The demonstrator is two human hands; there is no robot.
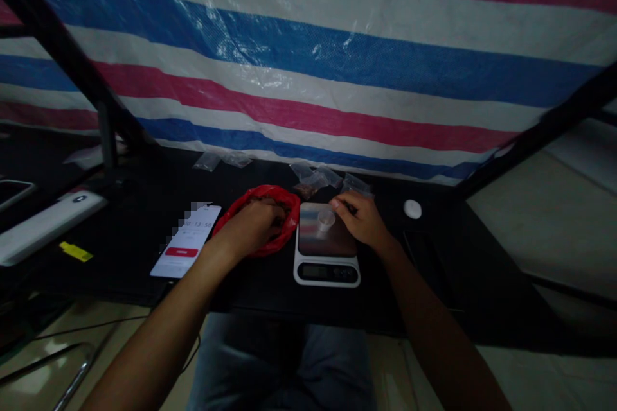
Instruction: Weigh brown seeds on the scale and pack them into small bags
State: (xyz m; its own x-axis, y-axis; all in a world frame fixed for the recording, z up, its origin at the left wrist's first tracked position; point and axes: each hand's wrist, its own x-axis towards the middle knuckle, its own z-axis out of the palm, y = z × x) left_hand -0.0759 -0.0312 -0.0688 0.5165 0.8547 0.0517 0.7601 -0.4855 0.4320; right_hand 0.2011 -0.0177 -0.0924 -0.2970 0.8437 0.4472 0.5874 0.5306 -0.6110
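My left hand (pixel 253 225) reaches into a red plastic bag (pixel 284 196) on the dark table, fingers curled inside it; what they hold is hidden. My right hand (pixel 361 218) rests at the right edge of a white digital kitchen scale (pixel 326 270), fingers bent close to a small clear plastic cup (pixel 326 221) that stands on the scale's platform. Whether the fingertips touch the cup I cannot tell.
A phone (pixel 186 241) with a lit screen lies left of the red bag. Small clear zip bags (pixel 318 176) lie behind the scale. A white round object (pixel 412 209) sits to the right. A striped tarp (pixel 308 64) hangs behind the table.
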